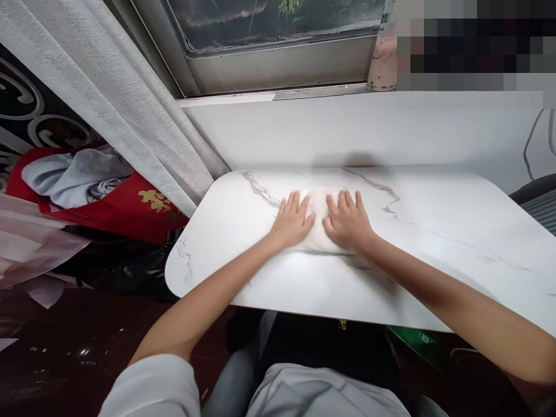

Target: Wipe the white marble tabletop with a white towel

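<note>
A soft white bundle (319,223), which looks like a folded fluffy cloth, lies on the white marble-patterned table (443,226). My left hand (293,221) rests flat on its left part, fingers stretched away from me and the thumb pointing inward. On the right part lies my right hand (347,220), palm down, with its fingers spread. Both hands press on the bundle from above, and neither is wrapped around it. The bundle's middle shows between the two thumbs; parts of its sides are hidden under my palms.
Behind the table stands a white wall panel (304,130) below a window (278,35). A pale curtain (130,87) hangs at the left, beside a red bag (143,211) with grey cloth in it. A pinkish bottle-like object (383,61) stands on the sill.
</note>
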Demonstrator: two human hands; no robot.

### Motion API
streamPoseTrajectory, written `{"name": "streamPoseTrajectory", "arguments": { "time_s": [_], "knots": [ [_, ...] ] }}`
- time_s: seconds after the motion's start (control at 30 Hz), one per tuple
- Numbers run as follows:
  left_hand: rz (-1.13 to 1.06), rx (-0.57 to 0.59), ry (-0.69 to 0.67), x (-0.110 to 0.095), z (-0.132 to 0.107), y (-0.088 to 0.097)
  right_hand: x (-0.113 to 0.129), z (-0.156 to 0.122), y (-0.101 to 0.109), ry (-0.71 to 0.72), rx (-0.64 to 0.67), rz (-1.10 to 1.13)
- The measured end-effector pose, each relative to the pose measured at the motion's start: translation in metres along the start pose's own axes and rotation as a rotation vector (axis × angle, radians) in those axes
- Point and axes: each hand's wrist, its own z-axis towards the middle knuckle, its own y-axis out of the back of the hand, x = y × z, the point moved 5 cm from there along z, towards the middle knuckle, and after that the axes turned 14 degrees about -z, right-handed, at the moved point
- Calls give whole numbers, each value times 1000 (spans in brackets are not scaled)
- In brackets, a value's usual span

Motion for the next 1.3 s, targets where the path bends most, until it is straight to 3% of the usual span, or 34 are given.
{"name": "streamPoseTrajectory", "arguments": {
  "time_s": [0.13,0.3,0.5,0.7,0.83,0.93,1.3],
  "knots": [
    [-53,-20,43,32,54,13,2,57,-17,-41,19,39],
    [-113,-69,104,56,93,21,1,107,-34,-158,70,103],
    [-120,-81,94,71,111,28,6,135,-42,-189,-4,152],
    [-132,-75,116,72,106,27,10,130,-46,-171,-50,112],
    [-118,-76,128,67,84,26,19,104,-34,-125,-63,122],
    [-86,-63,122,59,53,25,29,75,-20,-82,-50,100],
    [-21,-178,57,17,-130,18,78,-68,39,167,-181,71]
  ]
}}
